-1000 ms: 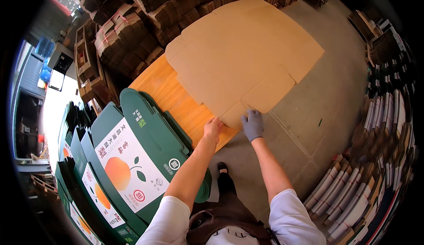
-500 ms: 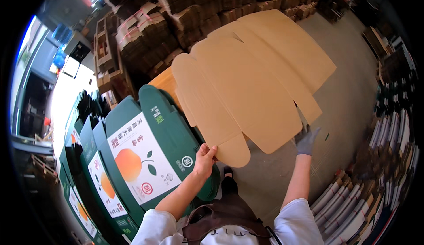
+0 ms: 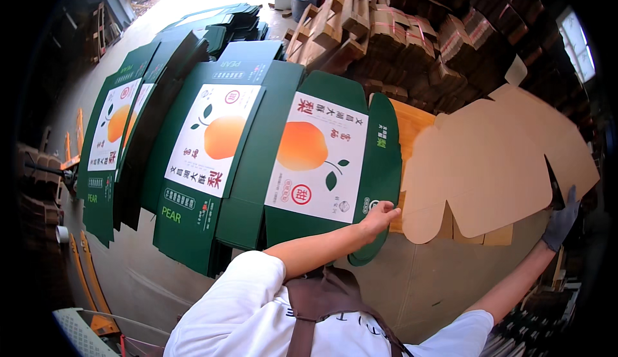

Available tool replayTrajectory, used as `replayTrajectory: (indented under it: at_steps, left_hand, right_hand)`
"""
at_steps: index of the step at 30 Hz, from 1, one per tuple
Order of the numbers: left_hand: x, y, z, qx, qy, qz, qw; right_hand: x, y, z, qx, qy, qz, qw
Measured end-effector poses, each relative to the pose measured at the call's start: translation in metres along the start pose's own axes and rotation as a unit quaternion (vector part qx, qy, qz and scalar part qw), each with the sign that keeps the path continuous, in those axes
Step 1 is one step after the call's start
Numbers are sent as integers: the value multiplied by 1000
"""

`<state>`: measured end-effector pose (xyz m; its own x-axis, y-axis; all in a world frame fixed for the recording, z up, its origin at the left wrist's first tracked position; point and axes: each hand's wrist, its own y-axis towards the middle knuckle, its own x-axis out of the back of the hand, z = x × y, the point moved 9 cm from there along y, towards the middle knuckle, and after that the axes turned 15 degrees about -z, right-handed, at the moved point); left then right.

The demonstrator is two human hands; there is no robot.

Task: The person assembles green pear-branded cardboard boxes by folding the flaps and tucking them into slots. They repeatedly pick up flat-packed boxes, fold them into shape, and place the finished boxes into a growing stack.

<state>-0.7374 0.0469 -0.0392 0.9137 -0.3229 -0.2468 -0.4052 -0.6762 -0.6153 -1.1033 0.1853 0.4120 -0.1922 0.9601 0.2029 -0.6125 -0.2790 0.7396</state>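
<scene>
At the right, a large flat brown cardboard box blank [image 3: 483, 164] has its plain side up. My right hand [image 3: 561, 220], in a grey glove, grips its right edge, with the fingers partly hidden by the board. My bare left hand [image 3: 380, 220] is over the lower right edge of a green printed box blank [image 3: 380, 138]. Its fingers are slightly bent and loosely apart, with nothing visible in them. A small gap separates it from the brown blank's left flap. The green blank bears a white panel with an orange-yellow pear picture.
More green box blanks [image 3: 193, 215] lie in stacks to the left. Wooden pallets [image 3: 328, 22] and bundled brown cardboard [image 3: 399, 32] stand behind. An orange strip of board [image 3: 412, 120] shows beside the brown blank. A yellow pallet jack [image 3: 90, 273] is on the floor at lower left.
My left hand has let go of the brown blank and is now over the green one. My right hand has carried the brown blank rightward. The view has turned left.
</scene>
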Motion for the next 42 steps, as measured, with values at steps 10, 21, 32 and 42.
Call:
replayTrajectory:
  at_steps: [10, 21, 32, 42]
  left_hand:
    - [292, -101, -151, -84, -249, -4, 965]
    - [402, -125, -40, 95, -51, -144, 984]
    - [374, -191, -56, -77, 122, -192, 971]
    - [437, -161, -25, -86, 150, -236, 956]
  right_hand:
    - [-323, -373, 349, 344, 36, 297, 890]
    - [-367, -565, 268, 61, 180, 637, 747]
    - [-664, -373, -33, -120, -116, 397, 902]
    - [-716, -363, -15, -80, -31, 384, 919]
